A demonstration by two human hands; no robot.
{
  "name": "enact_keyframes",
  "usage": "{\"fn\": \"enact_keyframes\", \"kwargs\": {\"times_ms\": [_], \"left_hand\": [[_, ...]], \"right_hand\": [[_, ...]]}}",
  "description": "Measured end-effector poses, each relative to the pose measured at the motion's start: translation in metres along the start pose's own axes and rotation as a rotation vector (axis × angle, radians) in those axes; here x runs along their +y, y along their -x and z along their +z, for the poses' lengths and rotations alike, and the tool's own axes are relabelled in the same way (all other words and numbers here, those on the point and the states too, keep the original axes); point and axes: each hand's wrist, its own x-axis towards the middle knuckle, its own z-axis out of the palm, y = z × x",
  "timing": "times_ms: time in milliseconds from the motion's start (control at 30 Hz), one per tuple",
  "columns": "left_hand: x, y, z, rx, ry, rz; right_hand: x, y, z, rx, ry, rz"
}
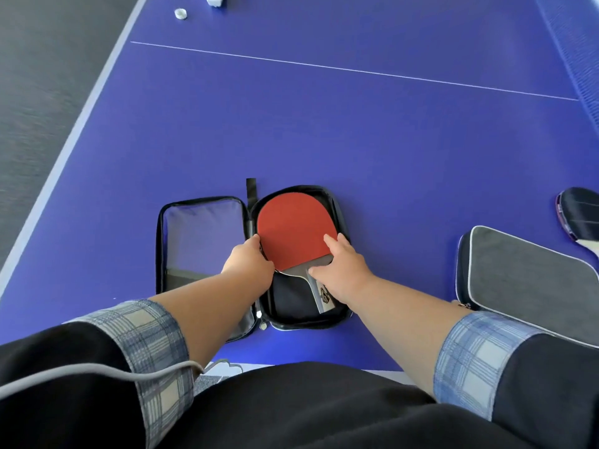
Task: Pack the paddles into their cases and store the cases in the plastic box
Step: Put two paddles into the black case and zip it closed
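A black paddle case (201,234) lies unzipped and spread flat near the table's front edge. A red-faced paddle (291,228) rests in its right half, handle pointing toward me. My left hand (248,264) touches the paddle's left edge with curled fingers. My right hand (343,270) lies on the blade's lower right and the handle, fingers spread and pressing. A second, grey case (525,280) sits closed at the right. A black-faced paddle (580,215) lies beyond it at the right edge, partly cut off.
Everything rests on a blue table tennis table (324,124) with a white centre line. Its net (577,43) runs along the far right. A small white roll (180,13) and a white object (215,0) sit at the far left. Grey floor lies left of the table.
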Motion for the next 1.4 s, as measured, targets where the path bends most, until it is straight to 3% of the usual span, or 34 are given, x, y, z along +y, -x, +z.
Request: {"fn": "enact_keyframes", "kwargs": {"times_ms": [100, 300, 567, 700, 833, 967, 1133, 1233, 1400], "left_hand": [[0.002, 0.001, -0.002, -0.014, -0.029, -0.013], [0.034, 0.015, 0.001, 0.083, -0.043, -0.112], [0.154, 0.034, 0.035, -0.014, -0.100, 0.305], [0.208, 0.034, 0.081, -0.045, -0.095, 0.363], [0.278, 0.043, 0.153, -0.053, -0.016, 0.398], [0.359, 0.057, 0.234, -0.095, 0.094, 0.403], [0.433, 0.058, 0.315, -0.144, 0.041, 0.359], [0.459, 0.051, 0.347, -0.182, 0.004, 0.270], [0.490, 0.030, 0.378, -0.273, -0.073, 0.158]], "right_hand": [[0.000, 0.001, 0.000, -0.028, 0.159, -0.028], [0.000, 0.014, -0.027, -0.020, 0.089, -0.065], [0.057, 0.034, -0.134, 0.306, -0.069, 0.006], [0.122, 0.036, -0.192, 0.483, -0.258, 0.060], [0.206, 0.037, -0.251, 0.575, -0.280, 0.108], [0.294, 0.033, -0.314, 0.602, -0.265, 0.137], [0.390, 0.019, -0.373, 0.565, -0.301, 0.257], [0.425, 0.010, -0.395, 0.517, -0.373, 0.355], [0.455, -0.012, -0.417, 0.426, -0.443, 0.359]]}}
